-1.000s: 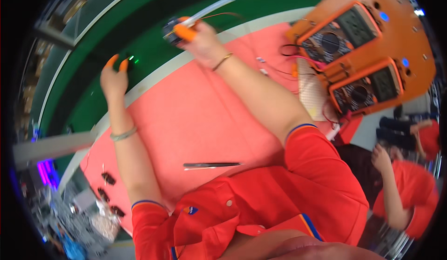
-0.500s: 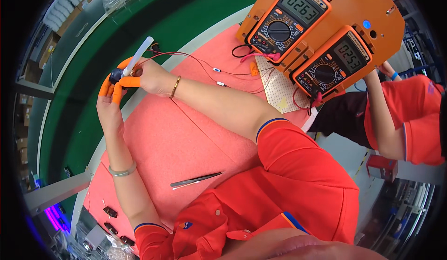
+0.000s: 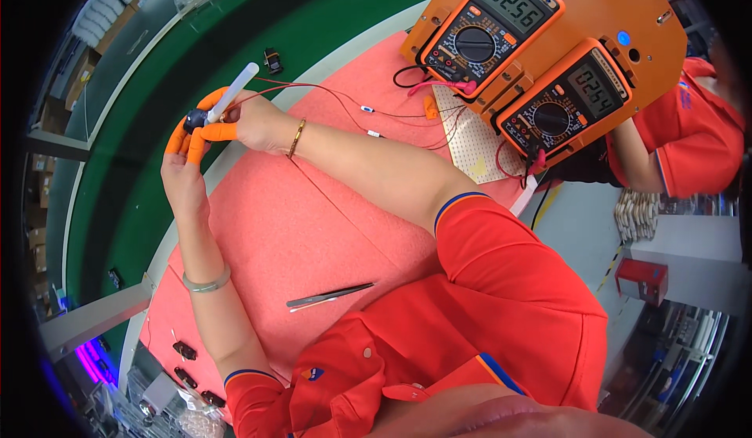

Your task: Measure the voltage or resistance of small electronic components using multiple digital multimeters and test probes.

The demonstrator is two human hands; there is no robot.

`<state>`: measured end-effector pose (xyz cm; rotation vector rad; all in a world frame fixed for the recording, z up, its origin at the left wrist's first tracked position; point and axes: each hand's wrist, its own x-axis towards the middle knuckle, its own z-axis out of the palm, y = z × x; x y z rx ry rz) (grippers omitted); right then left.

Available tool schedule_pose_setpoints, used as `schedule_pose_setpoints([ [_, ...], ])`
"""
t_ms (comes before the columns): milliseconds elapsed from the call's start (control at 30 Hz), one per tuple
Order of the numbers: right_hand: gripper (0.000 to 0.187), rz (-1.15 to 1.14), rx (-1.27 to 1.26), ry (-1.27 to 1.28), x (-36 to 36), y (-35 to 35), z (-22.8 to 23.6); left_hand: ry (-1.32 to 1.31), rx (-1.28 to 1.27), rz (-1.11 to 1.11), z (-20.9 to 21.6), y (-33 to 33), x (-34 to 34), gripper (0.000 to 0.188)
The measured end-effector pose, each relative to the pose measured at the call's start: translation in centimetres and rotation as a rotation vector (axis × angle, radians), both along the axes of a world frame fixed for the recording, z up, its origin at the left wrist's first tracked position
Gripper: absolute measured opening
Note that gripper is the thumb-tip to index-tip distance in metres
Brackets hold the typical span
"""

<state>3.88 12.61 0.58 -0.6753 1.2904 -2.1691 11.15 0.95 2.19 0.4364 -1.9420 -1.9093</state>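
Observation:
Both my hands meet at the table's far left edge, their fingertips in orange finger cots. My left hand [image 3: 186, 173] is closed around a small dark, rounded part [image 3: 193, 121]. My right hand [image 3: 258, 123] grips a whitish translucent stick-like probe [image 3: 235, 92], whose lower end is against the dark part; the exact contact is hidden by fingers. Thin red wires [image 3: 313, 87] run from my right hand toward two orange multimeters [image 3: 489, 27] on an orange stand [image 3: 619, 3]. Both displays are lit.
Dark tweezers [image 3: 329, 295] and a cotton swab [image 3: 313, 305] lie on the pink table mat [image 3: 258, 242]. Several dark parts [image 3: 185, 350] sit at its lower left. Beyond runs a green conveyor belt [image 3: 141, 179] carrying a dark part [image 3: 272, 60]. A co-worker's red sleeve [image 3: 693, 156] shows at right.
The readings on both multimeters have changed. The dark parts on the green belt have shifted away from me. At right the co-worker has moved upward in view; my hands keep almost the same place.

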Motion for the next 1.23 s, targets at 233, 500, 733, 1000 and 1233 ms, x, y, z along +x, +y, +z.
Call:
schedule_pose_setpoints([
  [233, 0.03, 0.025, -0.066, 0.025, -0.1, -0.2, -0.1, 0.023, -0.06, 0.012, 0.1, 0.0, 0.0, 0.031],
  [500, 0.031, 0.0, -0.02, 0.014, 0.4, 0.4, 0.5, -0.01, -0.098, 0.036, 0.2, 0.1, 0.0, 0.031],
  [733, 0.024, 0.026, -0.064, -0.086, 0.4, -0.2, -0.2, 0.013, -0.096, 0.024, -0.2, -1.3, 0.0, 0.033],
  [1000, 0.022, -0.294, 0.069, 0.207, 0.1, -0.7, -0.4, 0.085, -0.128, 0.037, -0.4, -2.2, -0.2, 0.036],
  [1233, 0.025, -0.282, 0.008, -0.106, -1.5, -0.7, -1.1, 0.32, 0.386, -0.197, 0.6, -3.5, 0.4, 0.037],
])
